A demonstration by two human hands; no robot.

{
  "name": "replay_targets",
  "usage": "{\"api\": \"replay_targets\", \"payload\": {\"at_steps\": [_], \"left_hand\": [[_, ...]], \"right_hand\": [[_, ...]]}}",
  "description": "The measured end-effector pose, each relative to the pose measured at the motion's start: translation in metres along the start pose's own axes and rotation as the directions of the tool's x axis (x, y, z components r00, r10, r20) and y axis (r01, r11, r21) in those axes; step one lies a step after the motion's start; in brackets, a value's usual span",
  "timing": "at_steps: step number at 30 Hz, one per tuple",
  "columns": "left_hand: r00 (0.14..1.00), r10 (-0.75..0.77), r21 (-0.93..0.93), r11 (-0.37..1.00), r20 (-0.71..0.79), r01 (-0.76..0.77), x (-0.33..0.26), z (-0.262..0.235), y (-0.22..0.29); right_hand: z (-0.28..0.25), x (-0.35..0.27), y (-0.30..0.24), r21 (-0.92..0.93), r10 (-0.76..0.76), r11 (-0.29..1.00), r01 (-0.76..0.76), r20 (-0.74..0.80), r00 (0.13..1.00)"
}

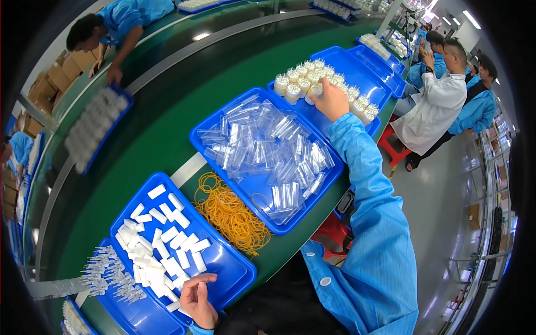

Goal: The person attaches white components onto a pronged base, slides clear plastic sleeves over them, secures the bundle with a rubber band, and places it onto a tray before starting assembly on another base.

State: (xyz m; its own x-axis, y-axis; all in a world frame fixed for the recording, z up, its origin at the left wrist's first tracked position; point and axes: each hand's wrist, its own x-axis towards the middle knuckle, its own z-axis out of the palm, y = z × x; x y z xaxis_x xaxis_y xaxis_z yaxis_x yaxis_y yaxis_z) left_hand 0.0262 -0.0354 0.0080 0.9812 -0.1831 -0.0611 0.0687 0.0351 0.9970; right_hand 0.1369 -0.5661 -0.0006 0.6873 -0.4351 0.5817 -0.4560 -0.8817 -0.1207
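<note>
one capped vial (pixel 314 89) under right grip (pixel 331 100)

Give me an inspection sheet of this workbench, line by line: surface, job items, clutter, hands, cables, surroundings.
Surface: green bench with blue trays in a row along its near edge.
Job's things: white capped bottles standing in a far blue tray; clear plastic sleeves heaped in the middle tray; small white pieces in the near tray.
Clutter: loose yellow rubber bands lying on the bench between two trays.
Hands: right hand on the bottles; left hand at the near tray's edge, fingers curled.
Cables: nothing seen.
Surroundings: other people in blue coats working nearby, one in white; cardboard boxes; red stool.
</note>
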Motion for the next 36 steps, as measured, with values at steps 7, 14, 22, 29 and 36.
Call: {"api": "replay_targets", "payload": {"at_steps": [7, 14, 22, 29, 36], "left_hand": [[1.0, 0.01, -0.015, 1.0, -0.013, -0.01, -0.001, -0.001, 0.002], [0.996, 0.037, -0.047, 0.998, -0.081, -0.041, -0.014, -0.012, 0.005], [0.578, 0.615, 0.621, 0.752, -0.537, -0.223, -0.069, -0.106, 0.031], [0.488, 0.534, 0.661, 0.74, -0.69, 0.124, -0.107, -0.216, 0.021], [0.747, 0.386, 0.723, 0.668, -0.541, 0.179, -0.101, -0.239, 0.011]], "right_hand": [[-0.044, -0.017, 0.01, 0.161, 0.12, 0.98, -0.118, -0.004, 0.993], [-0.048, -0.046, 0.04, 0.09, 0.185, 0.975, -0.202, 0.168, 0.968], [-0.008, -0.042, 0.046, 0.022, 0.258, 0.964, -0.264, 0.155, 0.954], [-0.022, -0.023, -0.003, 0.164, 0.2, 0.963, -0.216, 0.107, 0.974], [-0.002, -0.006, -0.015, 0.078, 0.141, 0.986, -0.148, 0.088, 0.986]]}}
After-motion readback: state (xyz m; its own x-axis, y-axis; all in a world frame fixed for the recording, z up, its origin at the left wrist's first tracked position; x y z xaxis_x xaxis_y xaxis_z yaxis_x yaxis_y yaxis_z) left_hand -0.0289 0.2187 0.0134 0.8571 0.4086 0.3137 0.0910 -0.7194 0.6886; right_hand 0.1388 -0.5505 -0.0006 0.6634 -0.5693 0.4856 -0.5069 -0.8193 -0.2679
